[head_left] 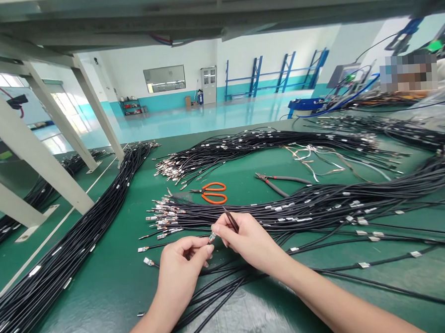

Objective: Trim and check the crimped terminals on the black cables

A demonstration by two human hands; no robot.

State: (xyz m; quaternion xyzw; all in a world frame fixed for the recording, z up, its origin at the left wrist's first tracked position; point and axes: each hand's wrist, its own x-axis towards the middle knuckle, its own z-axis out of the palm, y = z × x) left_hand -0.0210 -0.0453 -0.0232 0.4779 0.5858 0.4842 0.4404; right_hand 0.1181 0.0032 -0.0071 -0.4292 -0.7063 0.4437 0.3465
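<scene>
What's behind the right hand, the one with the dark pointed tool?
Black cables run behind the right hand, across the green tabletop; grey-handled pliers lie beyond them. Whatever sits directly behind the hand is covered, so I can't tell.

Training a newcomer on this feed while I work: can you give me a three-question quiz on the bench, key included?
1. Which hand holds the dark slim tool? A) left B) right
2. True or false: the orange-handled scissors lie on the green table.
3. Fill in: in the picture, the grey-handled pliers lie to the ____ of the orange-handled scissors.

Key:
1. B, the right hand
2. True
3. right
</scene>
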